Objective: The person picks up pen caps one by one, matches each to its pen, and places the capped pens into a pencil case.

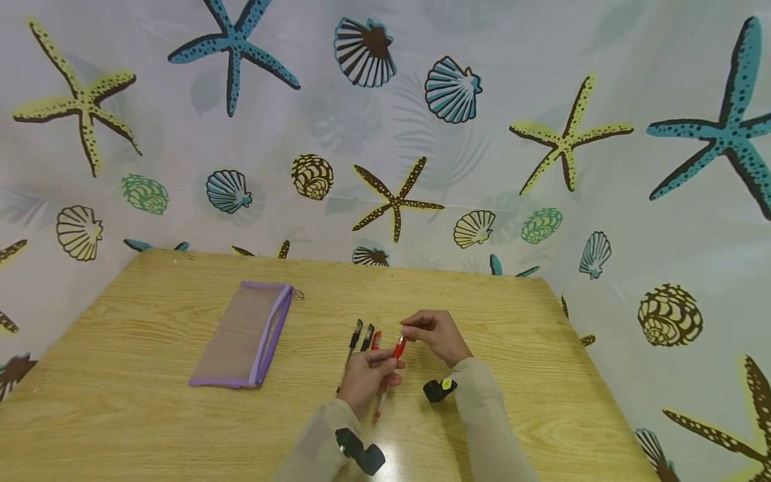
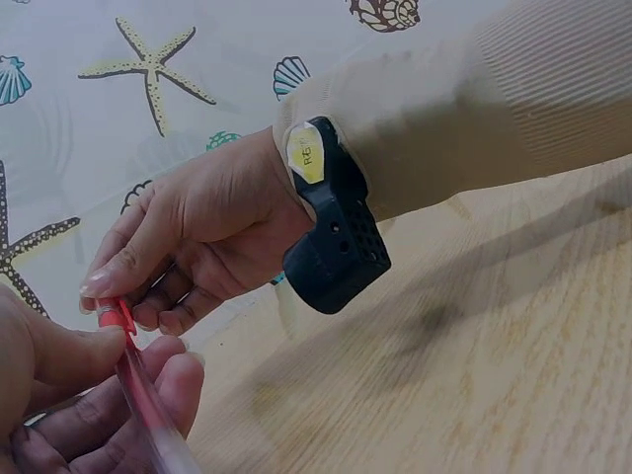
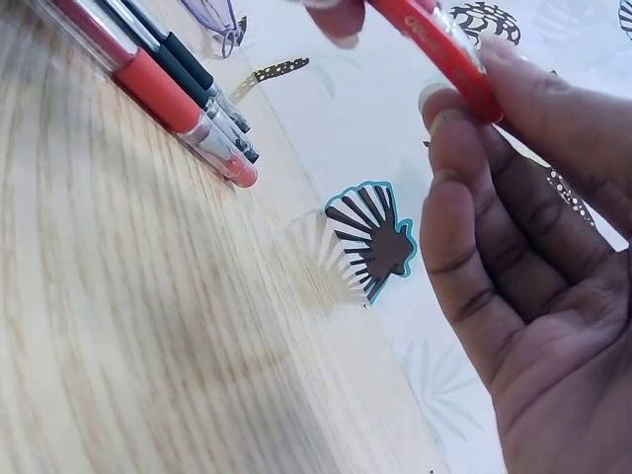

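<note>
Nearest were two beige, knitted-looking sleeves [image 1: 496, 428], and by each cuff sat a small black plastic camera [image 1: 359, 450], so there were two of those. The person's left hand [image 1: 363, 378] had its fingers curled around a thin red pen with a clear tube [image 1: 399, 346], holding it close to its red end. The pen was up in front of the person, between the two hands. Its long way ran on a slant: the tail end pointed back toward the person, and the red end pointed away and a little to the right. The right hand [image 1: 442, 337] was the nearer one to that red end, just past the left hand, and its thumb and fingertips pinched the very end tightly, with no gap left. Whether the cap was loose, the pictures could not tell. Just beyond the left hand, side by side on the table, lay two thin pens with black grips [image 1: 354, 337] and one more pen with a red grip [image 1: 376, 339]. That made four pens in all, two black and two red. Well off to the left lay one flat, see-through pouch with purple edges [image 1: 237, 331]. Under everything was one yellow-brown wooden table [image 1: 512, 321], and behind it hung a white sheet with starfish and shells [image 1: 385, 127].
</note>
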The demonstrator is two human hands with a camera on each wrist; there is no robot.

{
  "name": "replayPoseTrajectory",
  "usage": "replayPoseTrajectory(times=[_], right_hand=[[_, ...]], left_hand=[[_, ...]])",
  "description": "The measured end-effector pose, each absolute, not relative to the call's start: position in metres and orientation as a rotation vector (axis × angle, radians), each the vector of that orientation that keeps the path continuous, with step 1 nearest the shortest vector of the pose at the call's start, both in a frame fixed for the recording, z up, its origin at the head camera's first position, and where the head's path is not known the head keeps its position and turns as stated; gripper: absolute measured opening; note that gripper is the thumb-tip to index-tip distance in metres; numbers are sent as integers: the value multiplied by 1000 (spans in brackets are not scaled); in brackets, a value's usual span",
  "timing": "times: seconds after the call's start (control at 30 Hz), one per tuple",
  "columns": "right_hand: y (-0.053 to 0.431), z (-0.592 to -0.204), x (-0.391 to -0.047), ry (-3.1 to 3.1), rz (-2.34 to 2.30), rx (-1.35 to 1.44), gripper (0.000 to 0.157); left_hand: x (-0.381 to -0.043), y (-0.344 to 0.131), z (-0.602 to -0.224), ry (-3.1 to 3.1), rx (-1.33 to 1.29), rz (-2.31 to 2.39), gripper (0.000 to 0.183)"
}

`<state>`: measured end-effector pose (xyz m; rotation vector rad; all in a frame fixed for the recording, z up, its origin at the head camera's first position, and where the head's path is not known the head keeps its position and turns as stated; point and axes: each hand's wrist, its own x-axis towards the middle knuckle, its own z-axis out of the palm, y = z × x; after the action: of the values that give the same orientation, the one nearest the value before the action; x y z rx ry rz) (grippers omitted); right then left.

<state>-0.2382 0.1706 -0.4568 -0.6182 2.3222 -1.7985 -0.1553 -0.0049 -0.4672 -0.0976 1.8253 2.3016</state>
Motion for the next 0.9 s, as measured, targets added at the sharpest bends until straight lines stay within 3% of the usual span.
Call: replayPoseTrajectory(times=[0.37, 0.9], right_hand=[[170, -459, -245, 2401, -1793, -588, 32], [168, -463, -259, 2403, -1712, -478, 30]], left_hand=[[-161, -6, -464, 1894, -62, 2219, 28], [-162, -4, -463, 1891, -44, 2193, 34]])
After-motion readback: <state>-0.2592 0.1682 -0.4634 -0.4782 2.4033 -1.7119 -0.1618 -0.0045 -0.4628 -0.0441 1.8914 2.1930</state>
